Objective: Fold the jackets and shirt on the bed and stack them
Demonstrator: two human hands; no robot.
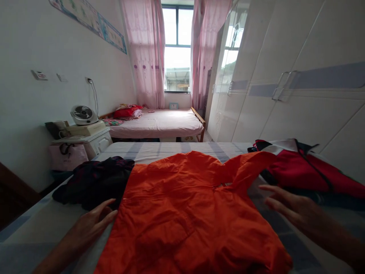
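An orange garment (182,205), perhaps a jacket, lies spread and wrinkled on the bed in front of me, one sleeve (251,163) stretched toward the upper right. My left hand (95,219) is at its left edge, fingers extended and a little apart; whether the fingertips touch the cloth I cannot tell. On the other side, my right hand (293,207) hovers beside the garment with fingers apart, slightly blurred, holding nothing. Dark clothing (97,182) lies in a heap beyond my left hand. Past my right hand is a red, white and dark garment (308,167).
Everything lies on a bed with a striped sheet (137,152). Farther off, a second bed (162,121) with a pink sheet stands below the window. At left, a fan (83,115) sits on a white cabinet (98,142) near a pink bag (68,156). A wardrobe (285,57) lines the right side.
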